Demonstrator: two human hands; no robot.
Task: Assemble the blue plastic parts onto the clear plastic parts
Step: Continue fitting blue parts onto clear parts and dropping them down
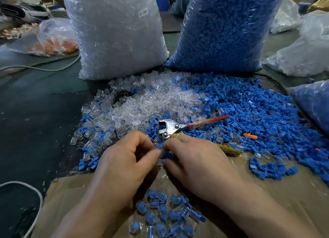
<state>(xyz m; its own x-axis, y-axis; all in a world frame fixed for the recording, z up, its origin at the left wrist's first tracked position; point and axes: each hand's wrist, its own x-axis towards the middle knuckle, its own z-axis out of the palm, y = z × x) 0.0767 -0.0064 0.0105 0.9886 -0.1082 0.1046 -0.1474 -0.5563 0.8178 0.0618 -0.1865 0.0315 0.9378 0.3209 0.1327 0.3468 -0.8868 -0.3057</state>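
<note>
Table [44,113], heaps [249,104] beyond grips: right hand [199,159] pinches blue part [166,155]; touching it, just left, left hand [124,159] pinches prob. clear part [155,147], blurred.

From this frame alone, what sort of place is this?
Likely a small assembly workshop: a bulk sack of clear parts, a sack of blue parts, and assembled pieces piled on cardboard.

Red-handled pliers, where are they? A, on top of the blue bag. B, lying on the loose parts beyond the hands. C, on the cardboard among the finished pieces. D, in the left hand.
B: the red-handled pliers lie on the loose parts, beyond the left hand and right hand, which pinch a blue part.
</note>
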